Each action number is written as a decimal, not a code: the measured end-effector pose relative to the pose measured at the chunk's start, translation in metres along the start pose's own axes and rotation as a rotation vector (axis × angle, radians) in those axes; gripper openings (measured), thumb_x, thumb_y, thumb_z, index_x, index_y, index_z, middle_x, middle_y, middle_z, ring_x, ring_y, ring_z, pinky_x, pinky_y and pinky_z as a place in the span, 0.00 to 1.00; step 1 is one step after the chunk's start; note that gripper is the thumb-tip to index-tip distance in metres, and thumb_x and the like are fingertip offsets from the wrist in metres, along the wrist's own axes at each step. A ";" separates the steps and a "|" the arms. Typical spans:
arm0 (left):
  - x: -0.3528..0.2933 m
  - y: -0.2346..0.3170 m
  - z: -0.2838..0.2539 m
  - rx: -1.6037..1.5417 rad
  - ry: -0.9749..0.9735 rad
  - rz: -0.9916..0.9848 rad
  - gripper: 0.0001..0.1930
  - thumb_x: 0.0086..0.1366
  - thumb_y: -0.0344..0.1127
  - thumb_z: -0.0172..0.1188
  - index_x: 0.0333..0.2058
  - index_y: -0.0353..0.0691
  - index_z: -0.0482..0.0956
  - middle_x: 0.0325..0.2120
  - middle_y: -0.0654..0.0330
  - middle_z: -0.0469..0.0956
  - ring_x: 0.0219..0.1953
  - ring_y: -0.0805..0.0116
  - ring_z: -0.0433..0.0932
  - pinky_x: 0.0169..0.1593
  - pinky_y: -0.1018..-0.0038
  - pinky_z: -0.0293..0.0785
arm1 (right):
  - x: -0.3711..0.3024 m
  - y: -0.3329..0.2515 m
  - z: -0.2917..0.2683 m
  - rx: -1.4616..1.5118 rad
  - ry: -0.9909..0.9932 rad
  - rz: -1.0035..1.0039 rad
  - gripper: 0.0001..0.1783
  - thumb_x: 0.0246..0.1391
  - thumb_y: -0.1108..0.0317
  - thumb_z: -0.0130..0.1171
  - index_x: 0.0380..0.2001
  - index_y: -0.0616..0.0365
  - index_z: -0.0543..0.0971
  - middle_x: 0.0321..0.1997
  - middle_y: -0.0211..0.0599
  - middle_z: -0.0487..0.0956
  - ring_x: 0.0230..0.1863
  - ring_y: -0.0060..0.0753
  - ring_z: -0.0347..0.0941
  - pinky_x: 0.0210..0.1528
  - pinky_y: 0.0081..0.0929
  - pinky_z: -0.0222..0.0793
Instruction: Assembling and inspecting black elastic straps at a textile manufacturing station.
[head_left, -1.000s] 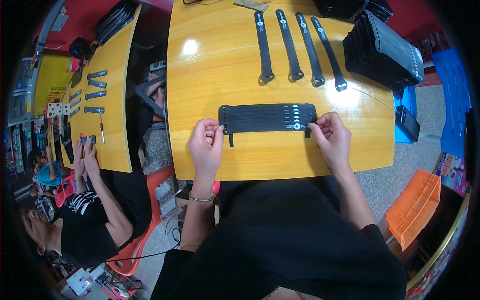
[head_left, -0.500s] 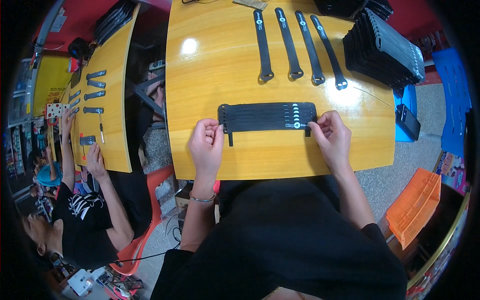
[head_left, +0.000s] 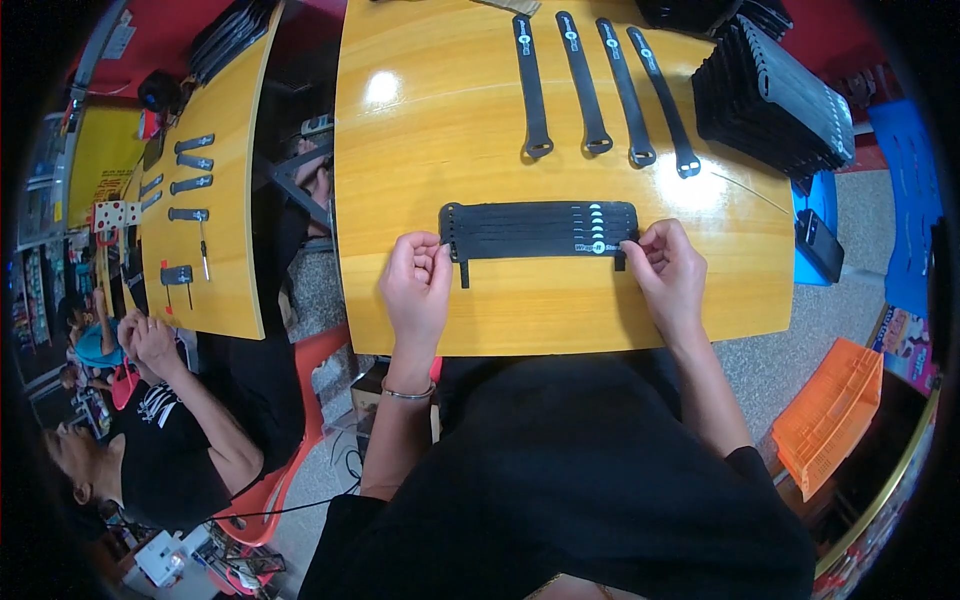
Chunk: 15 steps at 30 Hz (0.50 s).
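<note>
A flat stack of black hook-and-loop straps lies crosswise on the yellow wooden table in front of me. Its straps overlap in a row, with white marks near the right end. My left hand pinches the lower left corner between thumb and finger. At the lower right corner, my right hand holds the stack the same way. Two short narrow black tabs stick out below the stack, one beside each hand. Further back, several single straps lie side by side, their looped ends toward me.
A tall pile of black straps stands at the back right. A phone rests by the table's right edge, above an orange crate. To the left, a co-worker sits at another table holding similar straps and a pen-like tool.
My hands stay at the stack's two corners. The co-worker's hands have drawn back from the other table and come together near its edge. The view has shifted slightly.
</note>
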<state>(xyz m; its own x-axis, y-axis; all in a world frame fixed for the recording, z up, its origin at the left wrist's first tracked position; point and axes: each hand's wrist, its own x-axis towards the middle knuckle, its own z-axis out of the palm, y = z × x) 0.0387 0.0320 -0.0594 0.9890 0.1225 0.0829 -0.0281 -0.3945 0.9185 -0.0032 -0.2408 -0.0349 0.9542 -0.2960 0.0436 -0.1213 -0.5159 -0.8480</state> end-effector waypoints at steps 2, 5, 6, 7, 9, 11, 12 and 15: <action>0.000 0.000 0.000 0.000 0.000 0.005 0.06 0.57 0.20 0.59 0.33 0.33 0.73 0.23 0.65 0.73 0.22 0.84 0.68 0.24 0.87 0.66 | 0.000 0.001 0.000 0.002 -0.004 0.004 0.12 0.48 0.74 0.65 0.28 0.61 0.70 0.21 0.30 0.74 0.22 0.17 0.73 0.25 0.16 0.70; 0.000 0.000 0.000 -0.006 -0.007 0.005 0.05 0.57 0.20 0.59 0.33 0.33 0.73 0.23 0.65 0.73 0.21 0.84 0.68 0.24 0.87 0.66 | 0.000 0.000 0.000 0.001 -0.004 0.007 0.12 0.48 0.74 0.65 0.28 0.61 0.70 0.21 0.30 0.74 0.22 0.17 0.73 0.25 0.15 0.70; 0.001 -0.001 0.001 -0.013 -0.013 0.001 0.05 0.58 0.20 0.59 0.33 0.33 0.73 0.23 0.65 0.73 0.21 0.84 0.68 0.24 0.87 0.66 | 0.000 -0.001 0.000 0.000 0.000 0.005 0.12 0.48 0.74 0.65 0.28 0.61 0.70 0.21 0.30 0.74 0.22 0.17 0.73 0.25 0.15 0.70; 0.001 -0.002 0.001 -0.013 -0.014 0.001 0.05 0.58 0.20 0.59 0.33 0.33 0.73 0.23 0.65 0.73 0.21 0.84 0.68 0.24 0.87 0.66 | 0.000 -0.002 0.000 0.000 0.001 0.006 0.12 0.48 0.74 0.65 0.28 0.61 0.70 0.21 0.30 0.74 0.22 0.17 0.73 0.25 0.15 0.70; 0.000 -0.002 0.000 0.000 -0.014 0.010 0.05 0.57 0.20 0.59 0.33 0.33 0.73 0.23 0.65 0.73 0.21 0.84 0.68 0.24 0.87 0.65 | 0.000 -0.004 0.000 -0.020 0.009 -0.020 0.12 0.47 0.75 0.66 0.27 0.61 0.70 0.22 0.31 0.74 0.22 0.17 0.73 0.24 0.15 0.70; 0.000 -0.004 0.000 0.008 -0.013 0.015 0.05 0.57 0.20 0.59 0.33 0.33 0.73 0.22 0.65 0.73 0.21 0.84 0.68 0.24 0.87 0.65 | 0.000 -0.003 0.001 -0.024 0.011 -0.022 0.12 0.47 0.75 0.66 0.27 0.61 0.70 0.22 0.31 0.74 0.22 0.17 0.73 0.24 0.15 0.70; 0.000 -0.005 0.000 0.015 -0.012 0.020 0.06 0.57 0.20 0.59 0.33 0.33 0.73 0.22 0.65 0.73 0.21 0.84 0.68 0.23 0.87 0.65 | 0.000 -0.003 0.001 -0.029 0.012 -0.023 0.12 0.47 0.75 0.66 0.27 0.61 0.70 0.22 0.31 0.74 0.22 0.18 0.73 0.24 0.16 0.70; 0.000 -0.002 0.000 0.013 -0.005 0.001 0.05 0.57 0.20 0.59 0.32 0.33 0.74 0.22 0.65 0.72 0.20 0.84 0.67 0.23 0.86 0.64 | 0.000 -0.003 0.000 -0.046 0.009 -0.017 0.12 0.47 0.74 0.66 0.27 0.61 0.70 0.22 0.31 0.74 0.22 0.18 0.74 0.24 0.16 0.71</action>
<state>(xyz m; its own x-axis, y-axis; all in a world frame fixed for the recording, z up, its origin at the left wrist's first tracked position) 0.0388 0.0325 -0.0617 0.9897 0.1174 0.0820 -0.0275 -0.4062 0.9134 -0.0029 -0.2394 -0.0326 0.9538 -0.2939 0.0622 -0.1181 -0.5572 -0.8219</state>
